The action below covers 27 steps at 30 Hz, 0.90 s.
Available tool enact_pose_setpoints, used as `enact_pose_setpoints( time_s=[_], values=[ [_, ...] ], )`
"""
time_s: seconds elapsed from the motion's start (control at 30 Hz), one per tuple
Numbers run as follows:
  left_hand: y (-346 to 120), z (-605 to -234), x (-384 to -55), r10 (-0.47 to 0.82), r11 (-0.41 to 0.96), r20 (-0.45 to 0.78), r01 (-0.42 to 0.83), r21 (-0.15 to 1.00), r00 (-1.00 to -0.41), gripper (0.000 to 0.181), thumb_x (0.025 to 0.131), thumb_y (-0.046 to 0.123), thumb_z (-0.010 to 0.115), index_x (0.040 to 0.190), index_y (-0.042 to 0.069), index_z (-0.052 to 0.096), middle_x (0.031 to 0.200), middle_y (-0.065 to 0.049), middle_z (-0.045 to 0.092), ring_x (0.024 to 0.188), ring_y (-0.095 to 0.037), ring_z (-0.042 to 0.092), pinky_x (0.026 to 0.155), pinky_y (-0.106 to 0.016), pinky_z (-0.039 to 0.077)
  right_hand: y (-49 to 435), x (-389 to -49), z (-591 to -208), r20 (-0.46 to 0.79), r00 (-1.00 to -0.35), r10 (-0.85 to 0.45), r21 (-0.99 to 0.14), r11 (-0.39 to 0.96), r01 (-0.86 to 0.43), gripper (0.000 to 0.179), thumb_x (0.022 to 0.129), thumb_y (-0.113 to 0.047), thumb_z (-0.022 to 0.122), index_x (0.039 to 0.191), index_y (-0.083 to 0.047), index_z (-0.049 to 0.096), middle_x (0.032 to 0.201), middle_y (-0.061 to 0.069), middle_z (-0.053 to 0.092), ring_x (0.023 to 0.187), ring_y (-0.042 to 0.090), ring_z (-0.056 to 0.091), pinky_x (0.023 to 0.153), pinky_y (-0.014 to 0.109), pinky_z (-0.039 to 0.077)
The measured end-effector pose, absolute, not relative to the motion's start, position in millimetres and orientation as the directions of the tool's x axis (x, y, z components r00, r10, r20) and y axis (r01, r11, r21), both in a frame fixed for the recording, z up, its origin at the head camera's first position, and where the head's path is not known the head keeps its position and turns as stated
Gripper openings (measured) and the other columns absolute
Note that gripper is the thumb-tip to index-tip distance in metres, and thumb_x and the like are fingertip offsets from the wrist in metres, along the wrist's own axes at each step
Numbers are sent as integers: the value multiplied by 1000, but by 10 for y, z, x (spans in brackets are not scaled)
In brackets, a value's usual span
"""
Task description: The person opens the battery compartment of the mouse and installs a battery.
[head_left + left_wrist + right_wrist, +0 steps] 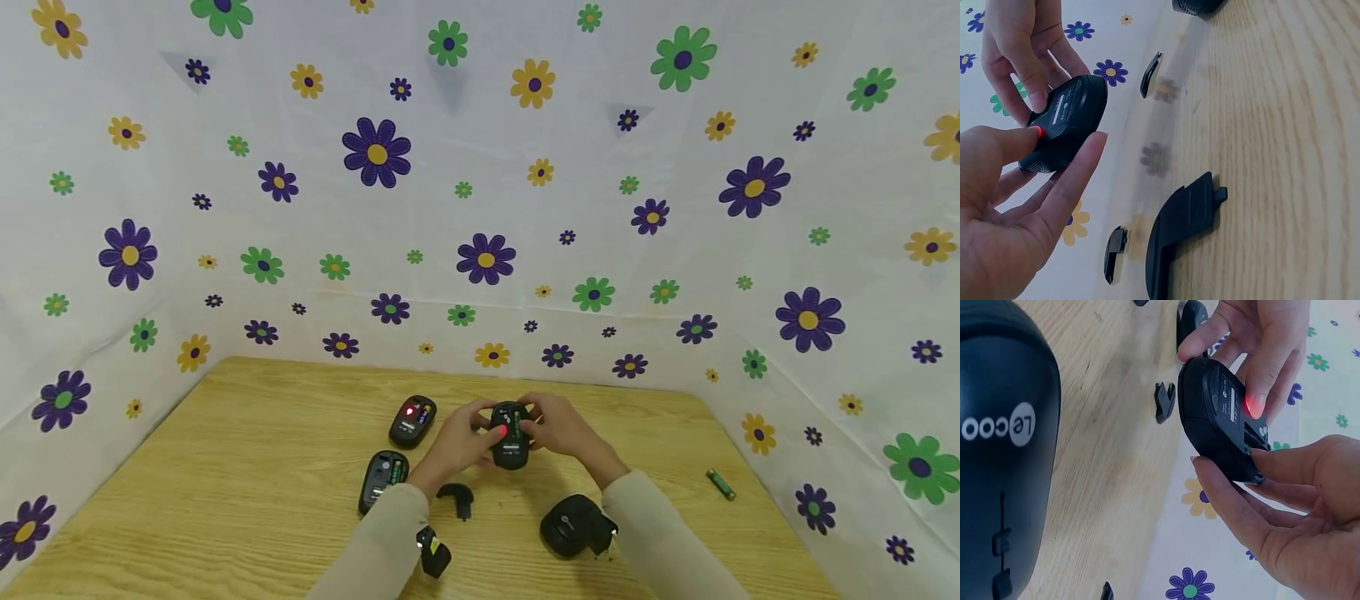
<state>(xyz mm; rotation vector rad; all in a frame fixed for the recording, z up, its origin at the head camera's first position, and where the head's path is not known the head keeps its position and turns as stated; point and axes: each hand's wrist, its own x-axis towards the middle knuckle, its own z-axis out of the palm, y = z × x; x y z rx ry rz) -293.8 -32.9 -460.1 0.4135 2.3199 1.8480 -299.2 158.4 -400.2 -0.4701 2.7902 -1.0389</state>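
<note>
Both hands hold a black computer mouse [512, 456] above the table, underside up, its battery compartment uncovered and a green battery showing inside. My left hand [459, 437] grips its left side, and red light from the mouse glows on the thumb. On the right side my right hand [558, 423] grips it, thumb at the battery compartment and fingers underneath. In the right wrist view the thumb [1288, 464] lies over the battery end, partly hiding it. A curved black battery cover [459, 497] lies on the table below the left hand.
Left of the hands, two more upturned mice lie uncovered, one with a red light [412, 422], the other with a green battery [378, 481]. A black Lecoo mouse [564, 527] sits near the right forearm. A loose green battery [721, 484] lies at the table's [247, 467] right.
</note>
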Motion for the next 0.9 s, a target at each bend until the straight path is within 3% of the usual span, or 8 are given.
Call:
enact_pose_setpoints(
  time_s=[0.9],
  values=[
    [-154,-4663,-3128,261,229,34,96,969,-965,49,102,11,65,149,9,51,114,-21,60,69,-25,72,63,-43,67,1654,-3206,-4051,-68,-944,-323,-611,762,-216,35,99,3,62,134,10,57,106,28,70,83,33,76,73,44,67]
  ],
)
